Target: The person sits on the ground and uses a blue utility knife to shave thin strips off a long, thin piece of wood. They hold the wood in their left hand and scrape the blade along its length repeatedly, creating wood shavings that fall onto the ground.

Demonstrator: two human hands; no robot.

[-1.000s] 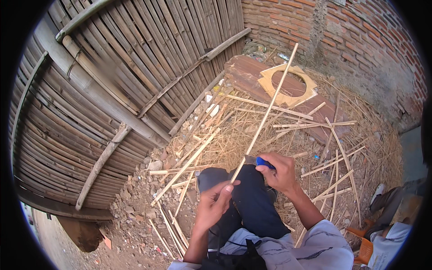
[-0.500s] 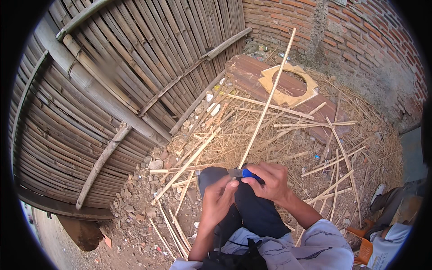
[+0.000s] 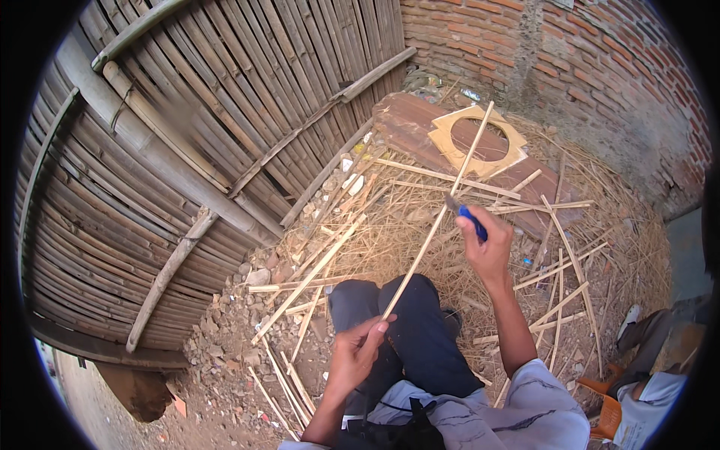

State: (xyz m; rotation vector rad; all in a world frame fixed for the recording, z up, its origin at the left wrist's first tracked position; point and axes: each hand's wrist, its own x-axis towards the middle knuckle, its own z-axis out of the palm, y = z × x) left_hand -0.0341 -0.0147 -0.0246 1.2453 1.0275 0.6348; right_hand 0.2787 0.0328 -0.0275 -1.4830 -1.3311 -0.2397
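A long pale bamboo strip (image 3: 429, 238) slants up and away from my lap. Its near end sits between the thumb and fingers of my left hand (image 3: 359, 351), just over my knees. Farther along stands my right hand (image 3: 489, 241), closed around the blue handle of a knife (image 3: 472, 222). The knife's short grey blade points left and lies at the strip, at about the middle of its length; whether it touches cannot be made out.
Several pale strips (image 3: 311, 277) lie on rubble and straw ahead and to both sides. A brown board (image 3: 409, 124) carries a yellowish panel with a round hole (image 3: 448, 148). A bamboo wall (image 3: 157, 150) rises left, a brick wall (image 3: 600, 90) behind. Another person (image 3: 651, 405) sits at right.
My right hand has moved with the knife away from my lap, up along the strip. The strip's far end has come lower and nearer, and my left hand has dropped slightly.
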